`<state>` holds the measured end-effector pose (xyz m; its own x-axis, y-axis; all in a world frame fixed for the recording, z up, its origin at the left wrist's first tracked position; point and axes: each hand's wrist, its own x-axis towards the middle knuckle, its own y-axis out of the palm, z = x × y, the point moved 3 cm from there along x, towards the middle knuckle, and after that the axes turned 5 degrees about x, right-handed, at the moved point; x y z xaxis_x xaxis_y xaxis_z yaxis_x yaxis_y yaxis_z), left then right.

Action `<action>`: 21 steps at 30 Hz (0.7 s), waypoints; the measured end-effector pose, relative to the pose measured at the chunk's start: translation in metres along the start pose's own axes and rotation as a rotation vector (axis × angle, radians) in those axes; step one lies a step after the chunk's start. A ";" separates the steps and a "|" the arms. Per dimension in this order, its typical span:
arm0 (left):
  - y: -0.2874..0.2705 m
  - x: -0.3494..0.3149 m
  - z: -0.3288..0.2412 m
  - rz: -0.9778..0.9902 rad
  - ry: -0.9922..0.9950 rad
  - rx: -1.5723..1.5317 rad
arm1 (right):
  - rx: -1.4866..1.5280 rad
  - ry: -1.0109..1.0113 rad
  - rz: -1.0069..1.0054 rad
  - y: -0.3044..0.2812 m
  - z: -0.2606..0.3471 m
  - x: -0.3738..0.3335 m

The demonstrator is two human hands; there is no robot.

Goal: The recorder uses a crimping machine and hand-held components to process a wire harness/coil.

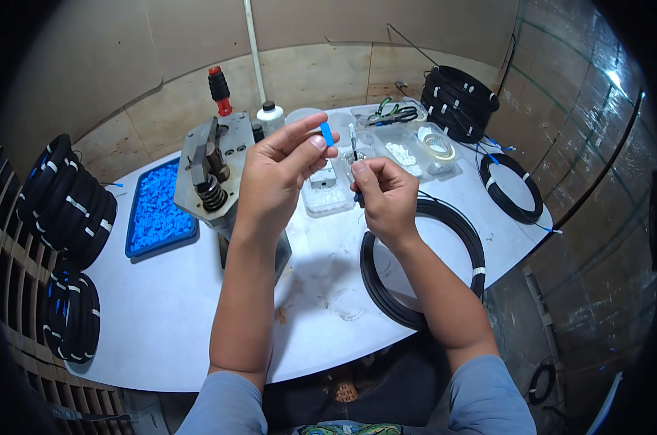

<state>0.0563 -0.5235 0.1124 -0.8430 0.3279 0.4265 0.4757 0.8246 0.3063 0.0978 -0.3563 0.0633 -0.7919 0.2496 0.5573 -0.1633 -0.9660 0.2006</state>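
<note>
Between the thumb and fingers of my left hand is a small blue plastic connector housing, held upright. My right hand pinches the end of a black cable, whose pale connector tip points up beside the blue housing. The two parts are close but apart. Below my right hand lies a coil of black cable with white ties. Left of my left hand stands a grey metal hand press with a spring. Farther left, a blue tray holds many small blue pieces like the one I hold.
Behind my hands sit clear plastic boxes of small parts, a roll of tape, pliers and a white bottle. Stacked cable coils stand at back right and left. Another coil lies near the right table edge.
</note>
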 end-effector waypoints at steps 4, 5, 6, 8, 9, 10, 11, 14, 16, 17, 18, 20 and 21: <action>-0.005 0.001 0.004 -0.011 -0.009 0.051 | 0.014 -0.010 0.015 0.001 0.002 -0.003; -0.006 0.000 0.005 -0.006 -0.008 0.080 | 0.016 -0.004 0.016 0.002 0.001 -0.005; -0.006 0.000 0.005 -0.012 -0.011 0.079 | 0.018 -0.027 0.039 0.001 0.001 -0.006; -0.005 0.000 0.006 -0.007 0.000 0.071 | 0.018 -0.024 0.087 0.001 0.003 -0.007; -0.004 0.001 0.007 -0.010 -0.002 0.071 | 0.018 -0.020 0.089 0.001 0.003 -0.008; -0.002 0.001 0.007 0.004 -0.010 0.072 | 0.023 -0.016 0.092 0.001 0.003 -0.008; -0.001 0.001 0.008 0.019 -0.019 0.074 | 0.028 -0.013 0.096 0.002 0.003 -0.008; -0.005 0.001 0.012 0.009 -0.032 0.070 | 0.031 0.036 0.095 0.003 0.001 -0.006; -0.004 0.001 0.014 0.020 -0.032 0.087 | 0.031 0.048 0.094 0.002 -0.001 -0.005; -0.004 0.002 0.015 0.028 -0.032 0.104 | 0.032 0.062 0.096 0.002 -0.002 -0.005; -0.004 0.002 0.016 0.028 -0.032 0.105 | 0.033 0.061 0.096 0.003 -0.002 -0.004; -0.004 0.002 0.016 0.043 -0.031 0.075 | 0.035 0.048 0.098 0.004 -0.001 -0.004; -0.004 0.002 0.017 0.043 -0.030 0.075 | 0.035 0.047 0.098 0.003 -0.001 -0.004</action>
<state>0.0482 -0.5182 0.0975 -0.8302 0.3762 0.4114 0.4920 0.8415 0.2231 0.0997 -0.3602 0.0612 -0.8301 0.1494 0.5372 -0.0635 -0.9825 0.1750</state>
